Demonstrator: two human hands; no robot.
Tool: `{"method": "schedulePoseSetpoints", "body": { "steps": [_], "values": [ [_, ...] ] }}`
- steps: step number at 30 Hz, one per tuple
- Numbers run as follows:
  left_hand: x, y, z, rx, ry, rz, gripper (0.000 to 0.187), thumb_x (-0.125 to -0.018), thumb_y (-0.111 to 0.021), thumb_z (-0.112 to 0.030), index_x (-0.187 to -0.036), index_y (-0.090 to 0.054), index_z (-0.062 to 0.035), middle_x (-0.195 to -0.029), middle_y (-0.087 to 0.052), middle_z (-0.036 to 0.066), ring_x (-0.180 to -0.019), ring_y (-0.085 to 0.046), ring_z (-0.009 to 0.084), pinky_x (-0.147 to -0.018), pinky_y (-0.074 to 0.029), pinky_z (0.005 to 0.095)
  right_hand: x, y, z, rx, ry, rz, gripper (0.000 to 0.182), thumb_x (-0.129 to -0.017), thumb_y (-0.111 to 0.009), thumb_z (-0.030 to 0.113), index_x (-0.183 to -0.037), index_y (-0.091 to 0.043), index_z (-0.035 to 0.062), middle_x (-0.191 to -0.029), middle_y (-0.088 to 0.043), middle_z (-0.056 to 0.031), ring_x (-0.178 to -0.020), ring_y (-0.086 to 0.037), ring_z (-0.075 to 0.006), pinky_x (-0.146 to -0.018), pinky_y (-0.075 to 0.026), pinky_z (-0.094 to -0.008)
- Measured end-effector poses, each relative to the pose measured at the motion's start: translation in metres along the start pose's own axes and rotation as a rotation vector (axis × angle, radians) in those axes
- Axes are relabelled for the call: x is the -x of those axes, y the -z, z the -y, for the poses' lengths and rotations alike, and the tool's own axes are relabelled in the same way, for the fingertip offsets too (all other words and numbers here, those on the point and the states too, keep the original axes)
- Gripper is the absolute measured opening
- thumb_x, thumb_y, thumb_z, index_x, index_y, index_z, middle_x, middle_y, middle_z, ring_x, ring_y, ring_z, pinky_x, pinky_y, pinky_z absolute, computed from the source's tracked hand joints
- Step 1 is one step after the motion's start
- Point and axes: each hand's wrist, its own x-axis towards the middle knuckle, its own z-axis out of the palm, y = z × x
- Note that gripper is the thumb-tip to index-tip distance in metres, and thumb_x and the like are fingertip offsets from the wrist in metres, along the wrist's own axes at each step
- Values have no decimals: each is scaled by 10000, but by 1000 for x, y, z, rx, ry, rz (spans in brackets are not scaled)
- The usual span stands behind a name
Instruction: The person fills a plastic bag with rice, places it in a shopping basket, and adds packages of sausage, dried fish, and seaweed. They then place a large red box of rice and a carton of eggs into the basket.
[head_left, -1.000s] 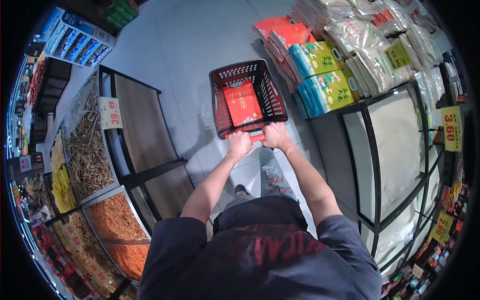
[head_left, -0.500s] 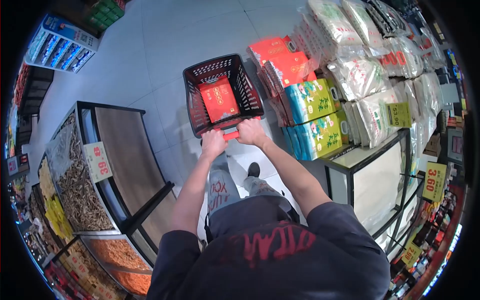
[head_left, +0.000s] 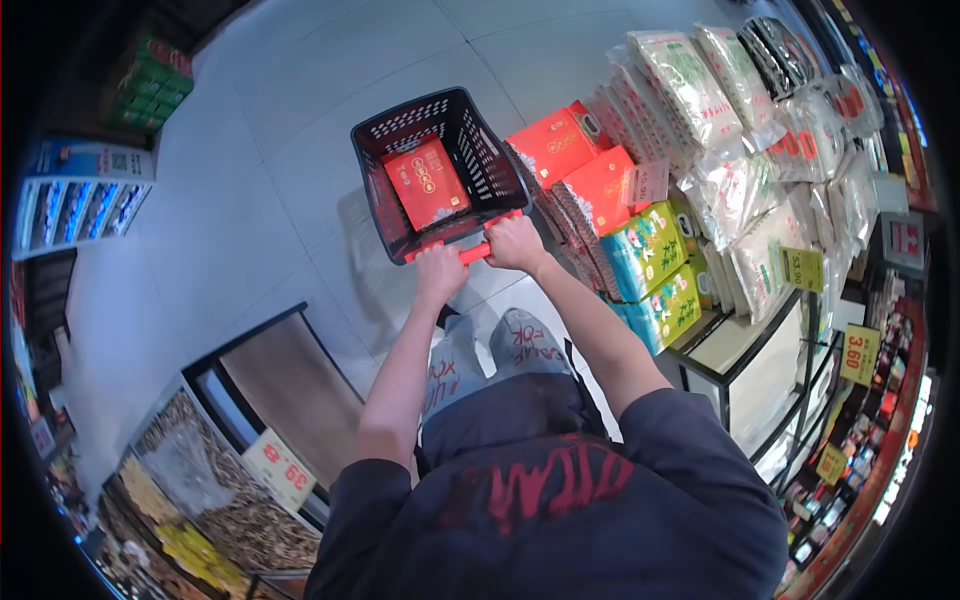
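Both of my hands are wrapped round the red handle (head_left: 476,254) of a black shopping basket (head_left: 372,206) with perforated walls, in front of me at floor side. My left hand (head_left: 440,272) grips the left part of the handle, and my right hand (head_left: 515,243) holds its right end. A red box (head_left: 428,182) with gold lettering lies inside the basket, against the left wall. What carries the basket from below is hidden.
Right of the basket stand red packages (head_left: 556,145), green and blue packs (head_left: 645,248) and white plastic bags (head_left: 684,88). A bin of dried goods (head_left: 250,520) is at lower left. Blue-lit display (head_left: 85,200) and green cartons (head_left: 155,85) stand farther left.
The basket and both hands have moved forward along the aisle, and the view has turned. The dried-goods bin has slid lower in view. My grip on the handle is unchanged.
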Motion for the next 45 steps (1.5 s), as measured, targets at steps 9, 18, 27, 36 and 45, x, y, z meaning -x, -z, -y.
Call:
{"method": "schedulePoseSetpoints", "body": {
  "steps": [9, 18, 27, 36, 45],
  "values": [
    [-211, 87, 103, -60, -140, 11, 179, -697, -718, -220, -849, -764, -137, -721, -688, 162, -723, -689, 347, -698, -556, 464, -209, 50, -25, -111, -154, -18, 211, -655, -705, 290, -667, -709, 79, -696, -687, -149, -655, -695, -309, -622, -560, -418],
    [-407, 173, 155, -134, -363, 156, 132, -667, -700, -194, -769, -743, -121, -700, -682, 154, -700, -690, 328, -679, -556, 449, -374, 89, -63, -191, -369, -22, 204, -673, -723, 268, -701, -723, 65, -694, -687, -164, -656, -703, -316, -600, -556, -417],
    [-583, 219, 189, -174, -616, 336, 110, -652, -677, -173, -731, -729, -116, -677, -676, 141, -675, -690, 324, -657, -549, 441, -502, 115, -97, -240, -651, 23, 207, -728, -681, 296, -713, -738, 96, -666, -672, -155, -632, -688, -319, -581, -544, -427],
    [-750, 245, 168, -168, -937, 490, 105, -624, -682, -156, -709, -719, -105, -672, -665, 144, -681, -679, 341, -630, -540, 446, -600, 152, -151, -348, -973, -101, 197, -753, -665, 298, -749, -740, 116, -635, -658, -145, -611, -671, -321, -585, -543, -444],
    [-823, 233, 123, -265, -1055, 563, 94, -681, -691, -182, -698, -699, -91, -649, -659, 143, -645, -679, 327, -607, -518, 441, -605, 184, -224, -751, -955, -144, 287, -810, -669, 297, -958, -705, 53, -785, -699, -147, -743, -702, -272, -679, -553, -396]
  ]
}}
